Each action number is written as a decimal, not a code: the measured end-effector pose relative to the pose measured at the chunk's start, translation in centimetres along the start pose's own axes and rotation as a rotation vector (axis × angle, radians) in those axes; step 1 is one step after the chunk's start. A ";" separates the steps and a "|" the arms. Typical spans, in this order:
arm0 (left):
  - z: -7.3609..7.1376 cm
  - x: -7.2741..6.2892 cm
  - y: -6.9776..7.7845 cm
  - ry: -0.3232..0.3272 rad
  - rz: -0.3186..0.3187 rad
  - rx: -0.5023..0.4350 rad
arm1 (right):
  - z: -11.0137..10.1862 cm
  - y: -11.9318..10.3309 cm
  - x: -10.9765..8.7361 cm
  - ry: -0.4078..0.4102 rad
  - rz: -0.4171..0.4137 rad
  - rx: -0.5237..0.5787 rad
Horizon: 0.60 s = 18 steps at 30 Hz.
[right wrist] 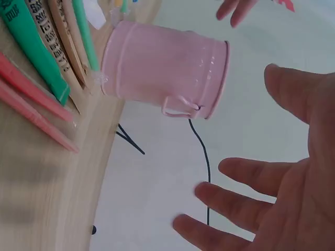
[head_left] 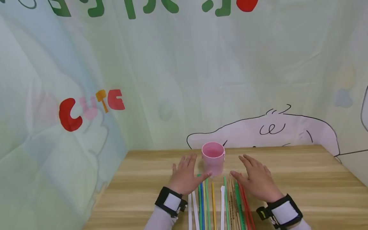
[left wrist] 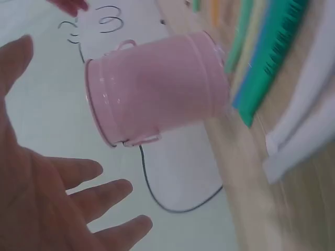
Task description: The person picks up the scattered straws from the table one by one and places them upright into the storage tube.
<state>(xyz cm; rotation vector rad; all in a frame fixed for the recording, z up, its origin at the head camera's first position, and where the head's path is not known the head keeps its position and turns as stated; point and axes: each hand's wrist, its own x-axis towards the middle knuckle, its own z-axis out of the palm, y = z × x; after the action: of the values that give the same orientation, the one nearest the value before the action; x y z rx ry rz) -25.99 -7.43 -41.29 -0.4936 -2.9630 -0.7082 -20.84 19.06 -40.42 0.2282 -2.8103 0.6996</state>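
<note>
A pink bucket (head_left: 213, 159) with small side handles stands upright toward the back of the wooden table. To its left my left hand (head_left: 186, 175) hovers with fingers spread, its thumb tip overlapping the bucket's base in the head view. On the other side my right hand (head_left: 256, 177) is held the same way, thumb toward the bucket. Both palms hold nothing; in the left wrist view a gap shows between the fingers (left wrist: 102, 198) and the bucket (left wrist: 157, 86). In the right wrist view the bucket (right wrist: 162, 68) is likewise apart from the hand.
In front of the bucket lies a row of thin sticks and straws: white wrapped ones (head_left: 222, 207), a yellow one (head_left: 213, 207), green-wrapped ones (head_left: 240, 207), brown-printed ones (head_left: 232, 207) and red ones (head_left: 248, 207). A printed cloth (head_left: 201, 80) hangs behind the table (head_left: 138, 188).
</note>
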 end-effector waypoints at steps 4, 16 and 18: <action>0.5 1.5 -0.8 -0.042 0.044 -0.215 | -0.4 0.8 0.2 -0.072 0.073 0.091; 3.1 7.0 -2.7 -0.178 0.030 -0.619 | 2.8 4.2 -2.1 -0.259 0.278 0.110; 3.3 7.8 -2.8 -0.189 0.033 -0.662 | 3.1 4.4 -2.2 -0.250 0.266 0.113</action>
<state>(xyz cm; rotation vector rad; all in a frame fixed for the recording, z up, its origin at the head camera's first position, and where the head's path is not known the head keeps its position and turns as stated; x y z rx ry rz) -34.17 -6.00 -44.44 -0.6637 -2.8057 -1.7331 -20.21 21.63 -45.61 -0.0456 -3.0770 0.9495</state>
